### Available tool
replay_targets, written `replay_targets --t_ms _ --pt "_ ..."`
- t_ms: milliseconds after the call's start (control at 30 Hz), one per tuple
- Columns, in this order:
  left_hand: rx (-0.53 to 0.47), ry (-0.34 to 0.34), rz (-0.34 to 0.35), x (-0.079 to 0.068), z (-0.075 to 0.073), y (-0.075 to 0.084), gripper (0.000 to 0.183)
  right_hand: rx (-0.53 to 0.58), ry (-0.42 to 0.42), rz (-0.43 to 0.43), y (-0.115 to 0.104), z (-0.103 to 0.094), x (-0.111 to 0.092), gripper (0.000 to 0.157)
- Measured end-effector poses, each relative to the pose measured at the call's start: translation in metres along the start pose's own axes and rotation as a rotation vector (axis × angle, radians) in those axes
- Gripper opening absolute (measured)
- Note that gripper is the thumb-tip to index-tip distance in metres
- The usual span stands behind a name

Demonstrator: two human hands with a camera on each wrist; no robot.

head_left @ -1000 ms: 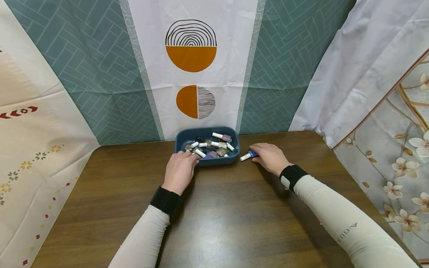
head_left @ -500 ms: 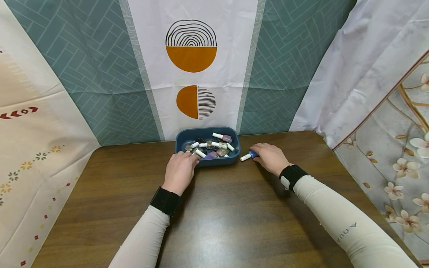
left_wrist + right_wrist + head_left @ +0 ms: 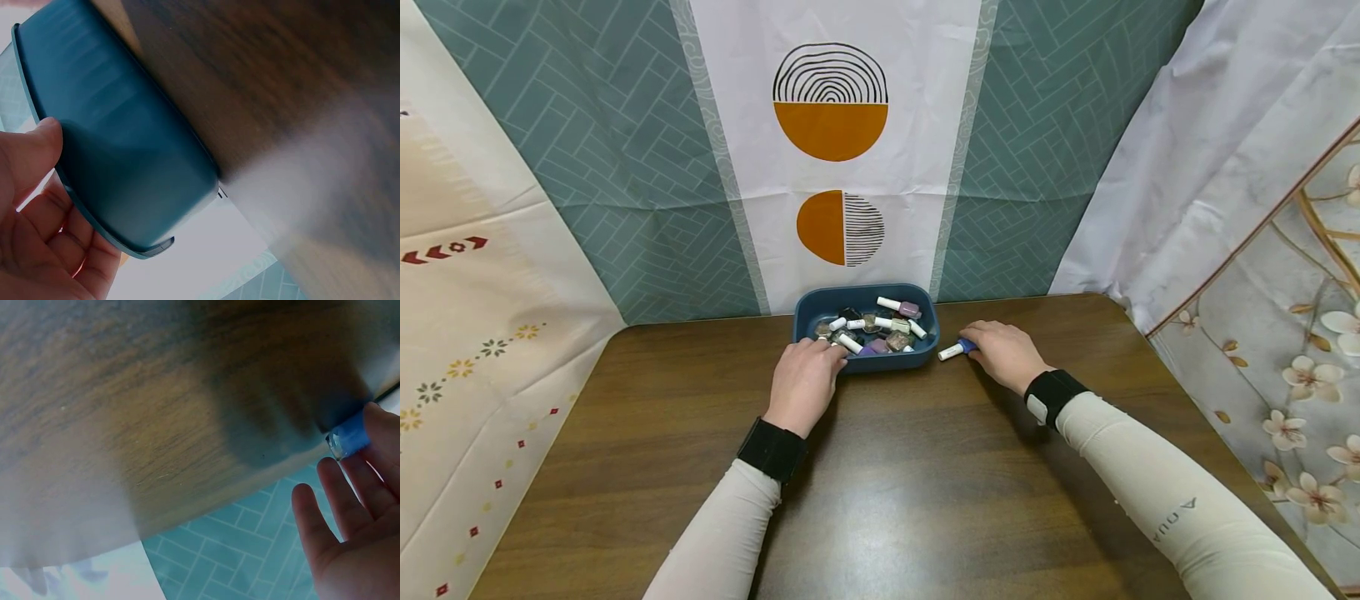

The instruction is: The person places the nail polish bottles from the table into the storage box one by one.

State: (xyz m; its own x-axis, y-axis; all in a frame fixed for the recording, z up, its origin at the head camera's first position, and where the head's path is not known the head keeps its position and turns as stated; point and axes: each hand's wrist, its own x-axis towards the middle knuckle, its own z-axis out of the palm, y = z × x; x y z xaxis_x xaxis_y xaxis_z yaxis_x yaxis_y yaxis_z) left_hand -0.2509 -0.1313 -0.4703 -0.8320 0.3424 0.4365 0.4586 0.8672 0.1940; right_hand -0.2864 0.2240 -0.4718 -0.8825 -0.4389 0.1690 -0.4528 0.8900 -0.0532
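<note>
A dark blue plastic bin [image 3: 880,364] stands at the table's back edge, holding several small nail polish bottles with white caps. My left hand [image 3: 803,379] grips its front left rim; the left wrist view shows the thumb on the outer wall [image 3: 125,137] and the fingers at the rim's other side. Right of the bin, my right hand [image 3: 1003,354] pinches a blue nail polish bottle [image 3: 967,344] that lies on its side, its white cap [image 3: 951,352] pointing left. In the right wrist view the blue bottle [image 3: 351,435] sits between thumb and fingers, partly covered by the thumb.
The brown wooden table [image 3: 880,500] extends in front of both arms. A patterned cloth [image 3: 865,233] hangs right behind the bin. Other hangings flank the table: a cream one [image 3: 467,333] on the left and a floral one [image 3: 1247,350] on the right.
</note>
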Motion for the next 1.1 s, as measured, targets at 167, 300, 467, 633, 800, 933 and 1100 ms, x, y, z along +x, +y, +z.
replay_targets --t_ms 167,300,467,633,800,933,1100 --pt "-0.005 -0.002 -0.005 -0.0002 -0.0011 0.0006 0.013 0.003 0.001 0.000 -0.0001 -0.0002 0.0000 0.041" --pt "-0.007 -0.005 -0.008 -0.0002 -0.0019 0.0009 0.013 0.006 0.001 0.004 0.0006 0.0008 0.0004 0.040" --pt "-0.007 -0.007 -0.009 0.0000 -0.0015 0.0007 0.013 0.006 -0.003 0.012 0.0013 0.0026 0.0014 0.039" --pt "-0.006 -0.011 -0.011 -0.0003 -0.0015 0.0010 0.012 0.013 -0.001 0.016 0.0022 0.0038 0.0009 0.037" --pt "-0.004 -0.011 -0.011 -0.0004 -0.0018 0.0014 0.012 0.015 0.012 0.016 0.0018 0.0032 0.0000 0.035" --pt "-0.003 -0.007 -0.008 -0.0006 -0.0015 0.0012 0.012 0.019 0.026 0.023 0.0016 0.0036 -0.0012 0.033" --pt "-0.002 -0.010 -0.010 -0.0004 -0.0014 0.0011 0.012 0.025 0.034 0.037 0.0013 0.0049 -0.0030 0.032"
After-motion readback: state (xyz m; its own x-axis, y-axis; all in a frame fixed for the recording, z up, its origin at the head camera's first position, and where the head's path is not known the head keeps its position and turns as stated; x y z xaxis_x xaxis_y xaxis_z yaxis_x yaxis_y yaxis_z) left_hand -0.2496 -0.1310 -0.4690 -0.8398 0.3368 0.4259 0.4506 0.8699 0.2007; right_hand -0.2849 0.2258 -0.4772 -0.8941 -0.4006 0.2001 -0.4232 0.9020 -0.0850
